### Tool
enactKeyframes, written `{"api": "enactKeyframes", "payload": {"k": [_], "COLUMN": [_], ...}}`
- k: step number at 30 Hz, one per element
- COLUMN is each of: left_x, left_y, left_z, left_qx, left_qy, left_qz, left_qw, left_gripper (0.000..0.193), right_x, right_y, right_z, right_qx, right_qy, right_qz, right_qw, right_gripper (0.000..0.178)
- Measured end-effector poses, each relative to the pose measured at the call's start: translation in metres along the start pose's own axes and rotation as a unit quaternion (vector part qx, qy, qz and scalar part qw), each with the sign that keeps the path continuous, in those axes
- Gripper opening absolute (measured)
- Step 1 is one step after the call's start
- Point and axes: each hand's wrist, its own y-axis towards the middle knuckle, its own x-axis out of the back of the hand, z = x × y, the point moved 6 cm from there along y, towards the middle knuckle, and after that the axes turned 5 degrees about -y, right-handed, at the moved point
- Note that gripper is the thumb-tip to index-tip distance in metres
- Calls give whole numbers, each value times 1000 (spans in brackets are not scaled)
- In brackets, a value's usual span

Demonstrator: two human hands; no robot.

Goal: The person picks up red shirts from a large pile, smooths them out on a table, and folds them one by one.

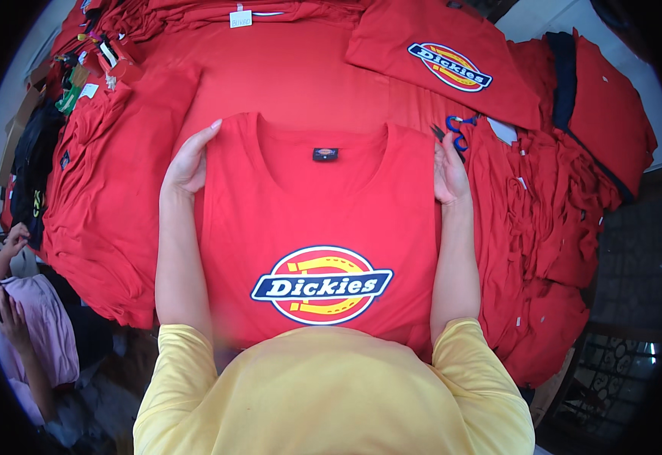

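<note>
A red shirt (323,220) with a wide round neckline is spread out in front of me. It has a small dark neck label (325,155) and a yellow, white and navy oval print on its front. My left hand (189,163) grips its left shoulder edge, the thumb along the border and the other fingers partly hidden. At the opposite shoulder edge, my right hand (451,173) is closed on the cloth, its fingers partly behind it. Blue-handled scissors (458,136) with dark blades lie right by my right fingertips. The shirt's lower end disappears under my yellow-clad body.
Red garments (111,205) are heaped on the left, with another crumpled pile (532,235) on the right. A folded printed shirt (452,68) lies at the back right. A white paper tag (240,19) sits at the back. A person in a pink top (39,326) is at the far left.
</note>
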Motion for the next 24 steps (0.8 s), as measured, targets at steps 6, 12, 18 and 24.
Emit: {"api": "enactKeyframes", "payload": {"k": [6,12,18,24], "left_x": [5,8,16,11], "left_y": [14,14,20,15], "left_z": [18,17,21,17], "left_qx": [-4,-5,-6,-24], "left_qy": [-231,-208,-253,-216], "left_qz": [138,151,147,128], "left_qw": [963,966,956,968], "left_gripper": [49,52,53,52], "right_x": [4,9,-5,-10], "right_y": [1,7,12,18], "right_z": [-7,-11,-6,-11], "right_qx": [5,-17,-75,-52], "right_qy": [116,38,-27,67], "right_qz": [81,33,4,90], "right_qw": [990,999,997,992], "right_gripper": [73,65,61,70]}}
